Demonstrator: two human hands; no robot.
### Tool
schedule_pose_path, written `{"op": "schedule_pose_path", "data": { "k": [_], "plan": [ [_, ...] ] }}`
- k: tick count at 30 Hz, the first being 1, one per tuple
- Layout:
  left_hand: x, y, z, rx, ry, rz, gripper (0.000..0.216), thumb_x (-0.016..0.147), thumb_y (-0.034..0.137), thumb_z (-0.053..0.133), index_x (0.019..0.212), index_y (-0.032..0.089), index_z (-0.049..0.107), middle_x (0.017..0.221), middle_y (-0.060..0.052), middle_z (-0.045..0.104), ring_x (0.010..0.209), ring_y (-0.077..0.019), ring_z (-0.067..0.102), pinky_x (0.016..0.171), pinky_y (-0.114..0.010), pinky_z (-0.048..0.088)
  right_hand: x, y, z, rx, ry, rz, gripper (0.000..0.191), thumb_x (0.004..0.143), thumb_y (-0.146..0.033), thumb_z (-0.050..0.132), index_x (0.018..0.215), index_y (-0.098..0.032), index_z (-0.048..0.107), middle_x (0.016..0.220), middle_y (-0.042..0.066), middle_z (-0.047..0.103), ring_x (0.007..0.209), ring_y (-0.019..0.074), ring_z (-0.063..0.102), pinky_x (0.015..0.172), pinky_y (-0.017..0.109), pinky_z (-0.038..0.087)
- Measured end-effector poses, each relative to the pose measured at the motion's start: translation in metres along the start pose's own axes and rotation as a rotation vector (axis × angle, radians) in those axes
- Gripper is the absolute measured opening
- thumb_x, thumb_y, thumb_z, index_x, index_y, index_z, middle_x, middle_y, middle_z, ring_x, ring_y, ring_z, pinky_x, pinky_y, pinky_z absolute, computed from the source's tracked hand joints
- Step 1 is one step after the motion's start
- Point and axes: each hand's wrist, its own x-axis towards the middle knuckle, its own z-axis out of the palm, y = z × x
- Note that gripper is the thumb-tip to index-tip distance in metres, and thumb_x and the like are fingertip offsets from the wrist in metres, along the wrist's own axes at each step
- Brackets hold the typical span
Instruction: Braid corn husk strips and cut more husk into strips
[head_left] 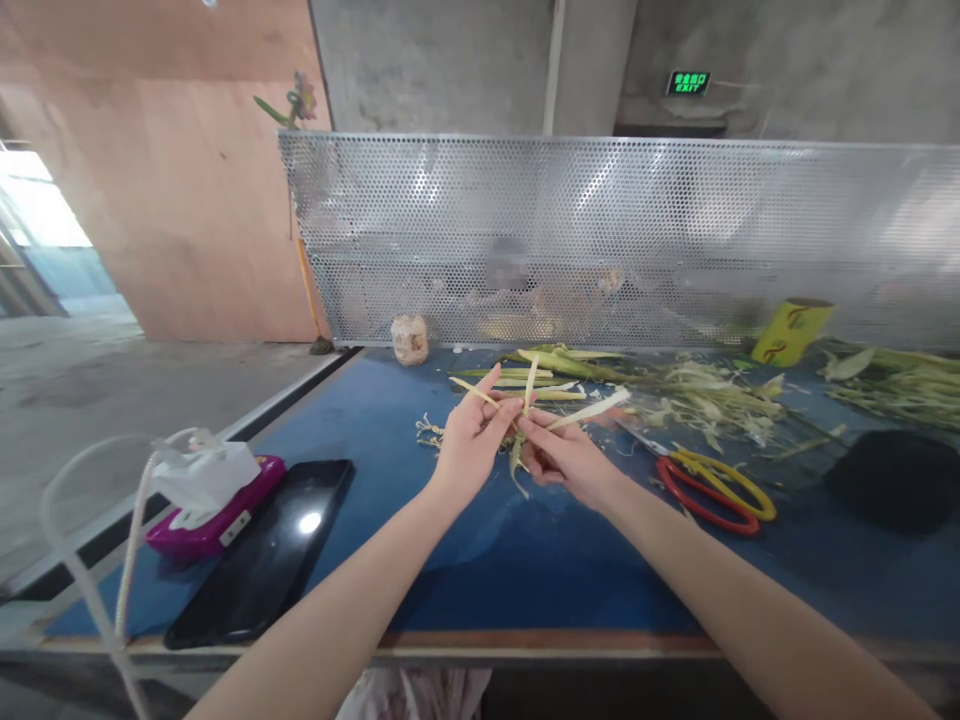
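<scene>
Both my hands meet over the middle of the blue table [525, 560], working a small bundle of pale yellow-green leaf strips [536, 405]. My left hand [469, 445] pinches the strips, with one finger sticking up. My right hand [562, 455] grips the same bundle from the right, fingers curled round it. Several strip ends fan out above my fingers. A frayed green end hangs below the hands.
Scissors [712, 485] with red and yellow handles lie right of my hands. Behind them lies a heap of leaves [697, 395], with a yellow tape roll [791, 330] beyond. A black phone [266, 550], a purple tissue box [206, 500], a small jar [410, 340] and a perforated metal screen [615, 240] are also here.
</scene>
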Motion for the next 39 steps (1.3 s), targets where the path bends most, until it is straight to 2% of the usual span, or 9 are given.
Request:
{"op": "schedule_pose_path", "data": {
  "k": [3, 8, 14, 21, 25, 29, 34, 39],
  "plan": [
    [0.000, -0.004, 0.000, -0.042, -0.003, -0.008, 0.053, 0.077, 0.027, 0.057, 0.126, 0.016, 0.042, 0.067, 0.001, 0.063, 0.083, -0.0155, 0.062, 0.077, -0.028, 0.046, 0.002, 0.003, -0.003, -0.117, 0.048, -0.033, 0.028, 0.074, -0.044, 0.056, 0.073, -0.017, 0.048, 0.045, -0.006, 0.049, 0.033, 0.0038, 0.035, 0.033, 0.017, 0.021],
    [0.003, -0.008, -0.004, 0.031, 0.054, -0.056, 0.058, 0.075, 0.032, 0.059, 0.127, 0.012, 0.042, 0.050, 0.006, 0.055, 0.070, -0.0153, 0.062, 0.072, -0.029, 0.047, 0.002, 0.002, -0.005, -0.219, 0.040, -0.094, 0.026, 0.073, -0.040, 0.058, 0.069, -0.016, 0.050, 0.047, -0.006, 0.048, 0.034, 0.0038, 0.038, 0.034, 0.017, 0.026],
    [0.005, -0.005, -0.003, -0.127, 0.175, -0.126, 0.061, 0.076, 0.023, 0.059, 0.130, 0.010, 0.034, 0.069, -0.001, 0.069, 0.087, -0.0159, 0.063, 0.079, -0.028, 0.047, 0.002, 0.001, -0.003, -0.158, 0.050, -0.051, 0.022, 0.073, -0.037, 0.057, 0.068, -0.015, 0.053, 0.042, -0.008, 0.044, 0.031, 0.0019, 0.031, 0.033, 0.017, 0.024],
    [0.003, -0.002, -0.004, -0.140, 0.117, -0.227, 0.100, 0.059, 0.019, 0.074, 0.137, 0.006, 0.014, 0.075, -0.007, 0.071, 0.071, -0.0195, 0.066, 0.075, -0.034, 0.050, 0.004, 0.010, -0.002, -0.138, 0.058, 0.034, 0.028, 0.071, -0.043, 0.058, 0.066, -0.016, 0.054, 0.040, -0.007, 0.043, 0.031, 0.0030, 0.032, 0.033, 0.017, 0.023],
    [0.002, 0.004, -0.004, -0.213, 0.193, -0.227, 0.100, 0.058, 0.013, 0.075, 0.136, 0.004, 0.014, 0.068, -0.007, 0.071, 0.073, -0.0196, 0.066, 0.082, -0.034, 0.047, 0.004, 0.010, -0.004, -0.147, 0.054, 0.010, 0.029, 0.073, -0.043, 0.057, 0.069, -0.015, 0.059, 0.038, -0.007, 0.039, 0.031, 0.0025, 0.029, 0.034, 0.018, 0.021],
    [0.005, 0.006, -0.005, -0.280, 0.246, -0.215, 0.103, 0.056, 0.011, 0.075, 0.137, 0.006, 0.012, 0.066, -0.007, 0.070, 0.074, -0.0199, 0.067, 0.085, -0.036, 0.046, 0.003, 0.011, -0.004, -0.139, 0.089, 0.003, 0.028, 0.072, -0.043, 0.059, 0.073, -0.015, 0.062, 0.043, -0.006, 0.042, 0.035, 0.0035, 0.034, 0.037, 0.019, 0.024],
    [0.008, 0.005, -0.010, -0.296, 0.247, -0.162, 0.105, 0.055, 0.012, 0.077, 0.137, 0.008, 0.012, 0.068, -0.007, 0.070, 0.074, -0.0190, 0.067, 0.087, -0.037, 0.045, 0.004, 0.016, -0.001, -0.230, 0.162, 0.014, 0.033, 0.069, -0.048, 0.060, 0.071, -0.015, 0.064, 0.044, -0.005, 0.041, 0.037, 0.0053, 0.035, 0.037, 0.020, 0.025],
    [0.009, 0.004, -0.009, -0.202, 0.180, -0.181, 0.106, 0.059, 0.017, 0.075, 0.138, 0.007, 0.005, 0.073, -0.007, 0.070, 0.075, -0.0180, 0.066, 0.086, -0.036, 0.044, 0.004, 0.017, -0.004, -0.265, 0.151, 0.024, 0.036, 0.071, -0.051, 0.057, 0.073, -0.015, 0.060, 0.050, -0.001, 0.052, 0.040, 0.0071, 0.040, 0.041, 0.021, 0.029]
  ]
}}
